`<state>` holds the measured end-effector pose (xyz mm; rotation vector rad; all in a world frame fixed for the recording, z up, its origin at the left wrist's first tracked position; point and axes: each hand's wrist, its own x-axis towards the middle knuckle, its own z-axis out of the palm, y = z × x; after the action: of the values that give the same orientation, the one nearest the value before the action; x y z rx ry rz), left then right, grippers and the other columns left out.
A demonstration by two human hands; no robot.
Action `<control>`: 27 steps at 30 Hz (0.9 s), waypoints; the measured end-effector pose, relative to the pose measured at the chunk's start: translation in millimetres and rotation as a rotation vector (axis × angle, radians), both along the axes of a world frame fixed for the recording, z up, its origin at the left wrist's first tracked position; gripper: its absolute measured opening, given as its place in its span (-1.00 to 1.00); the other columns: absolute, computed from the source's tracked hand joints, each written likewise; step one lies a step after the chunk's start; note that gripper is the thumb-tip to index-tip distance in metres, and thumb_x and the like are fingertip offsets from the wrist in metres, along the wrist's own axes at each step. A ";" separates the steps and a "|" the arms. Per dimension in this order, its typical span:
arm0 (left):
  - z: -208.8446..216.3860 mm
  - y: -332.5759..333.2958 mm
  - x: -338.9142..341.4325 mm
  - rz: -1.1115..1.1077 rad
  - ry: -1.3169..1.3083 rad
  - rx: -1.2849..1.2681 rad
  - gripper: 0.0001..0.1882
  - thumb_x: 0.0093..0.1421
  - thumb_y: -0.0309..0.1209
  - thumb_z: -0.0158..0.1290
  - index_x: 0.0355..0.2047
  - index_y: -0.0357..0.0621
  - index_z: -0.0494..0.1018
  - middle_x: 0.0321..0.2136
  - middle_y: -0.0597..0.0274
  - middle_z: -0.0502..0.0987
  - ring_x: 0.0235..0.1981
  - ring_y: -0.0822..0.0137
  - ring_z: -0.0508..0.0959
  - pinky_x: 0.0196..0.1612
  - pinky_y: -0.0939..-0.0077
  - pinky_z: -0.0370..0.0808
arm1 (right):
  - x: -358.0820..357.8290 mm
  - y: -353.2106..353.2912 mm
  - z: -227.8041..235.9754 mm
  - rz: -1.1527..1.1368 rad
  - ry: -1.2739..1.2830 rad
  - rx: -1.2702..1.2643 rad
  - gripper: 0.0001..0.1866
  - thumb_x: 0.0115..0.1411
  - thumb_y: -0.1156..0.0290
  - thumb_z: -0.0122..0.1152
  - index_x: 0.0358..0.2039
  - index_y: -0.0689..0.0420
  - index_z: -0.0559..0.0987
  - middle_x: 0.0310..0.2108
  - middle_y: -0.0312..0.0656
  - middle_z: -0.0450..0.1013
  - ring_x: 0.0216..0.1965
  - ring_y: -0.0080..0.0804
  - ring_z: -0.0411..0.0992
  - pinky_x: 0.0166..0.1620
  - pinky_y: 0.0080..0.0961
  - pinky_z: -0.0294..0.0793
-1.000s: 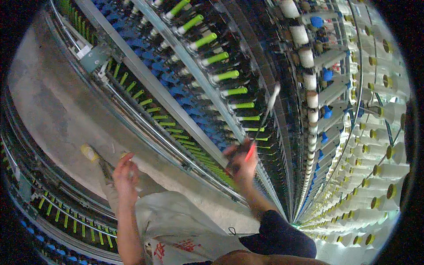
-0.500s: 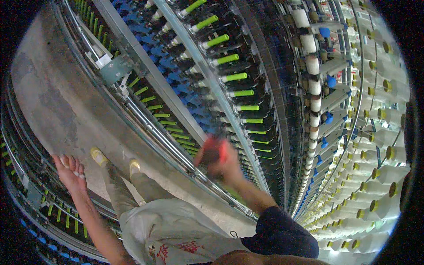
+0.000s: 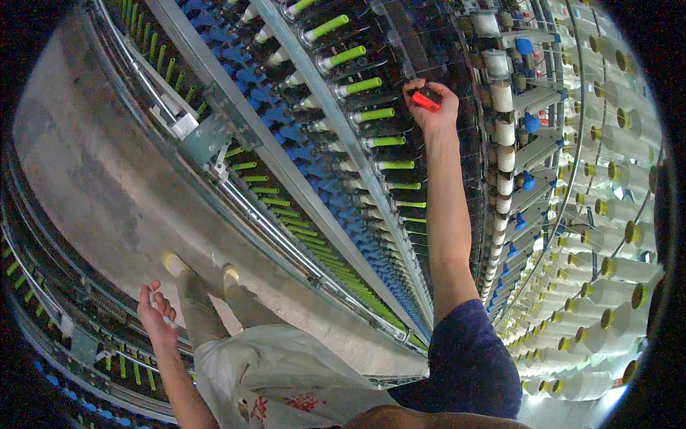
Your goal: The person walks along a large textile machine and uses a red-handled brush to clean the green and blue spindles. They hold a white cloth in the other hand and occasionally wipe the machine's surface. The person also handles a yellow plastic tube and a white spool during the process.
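Observation:
My right hand (image 3: 442,114) is closed around a small red tool (image 3: 426,102) with a dark part, whose exact kind I cannot make out. It is stretched far forward over the dark upper face of the spinning machine, just right of a row of bright green tubes (image 3: 361,86) on spindles. Nothing lies in my left hand (image 3: 156,314), which hangs low on the left over the aisle with its fingers apart and slightly curled.
A grey metal rail (image 3: 307,71) runs beside the green tubes. Lower down are blue parts (image 3: 282,132) and a second green row (image 3: 282,211). White rollers (image 3: 503,96) and many white yarn cones (image 3: 629,270) line the right. Another machine flanks the concrete aisle (image 3: 107,207).
My right hand has swung forward and up from the lower rail to the machine's dark upper face, carrying the red tool. My left hand has moved right and slightly down, its fingers more curled.

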<state>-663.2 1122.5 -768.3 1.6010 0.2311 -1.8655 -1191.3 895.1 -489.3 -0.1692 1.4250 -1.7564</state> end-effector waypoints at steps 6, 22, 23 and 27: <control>11.2 -48.3 3.4 -0.044 0.002 -0.094 -0.71 0.30 -0.18 -0.13 -0.27 -0.13 0.44 -0.70 0.48 0.18 -0.76 0.60 0.14 -0.69 0.66 0.08 | 46.7 30.1 6.2 0.122 0.114 0.142 -0.76 0.00 0.50 -0.05 -0.26 0.22 0.37 -0.34 0.02 0.42 -0.27 -0.06 0.39 -0.10 -0.09 0.38; 74.5 -253.4 46.6 0.409 -0.093 -0.362 -0.59 0.29 -0.09 -0.05 -0.65 0.03 0.28 -0.74 0.44 0.24 -0.73 0.56 0.19 -0.64 0.62 0.18 | 328.5 227.1 -94.6 1.349 0.458 0.514 -0.25 0.00 0.60 0.07 0.25 0.15 0.12 -0.12 -0.13 0.37 -0.09 -0.37 0.34 -0.08 -0.49 0.34; 71.2 -264.1 76.5 0.534 0.048 -0.313 -0.57 0.29 -0.10 -0.04 -0.70 0.08 0.20 -0.77 0.46 0.18 -0.76 0.54 0.16 -0.63 0.61 0.16 | 325.2 212.8 -89.8 1.342 0.501 0.451 -0.23 -0.01 0.61 0.08 0.27 0.16 0.10 -0.15 -0.11 0.40 -0.12 -0.33 0.37 -0.12 -0.43 0.38; 55.5 -271.1 117.0 0.421 0.145 -0.453 -0.69 0.30 -0.17 -0.05 -0.54 -0.01 0.32 -0.79 0.46 0.15 -0.77 0.57 0.17 -0.69 0.63 0.17 | 317.2 141.2 -72.9 0.970 0.116 0.465 -0.21 -0.11 0.69 0.03 0.23 0.13 0.15 -0.10 -0.10 0.38 -0.02 -0.35 0.35 0.02 -0.48 0.32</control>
<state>-546.2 851.3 -712.8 1.0212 0.1754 -1.5645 -874.1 1036.3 -562.3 -0.5990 1.4320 -0.6225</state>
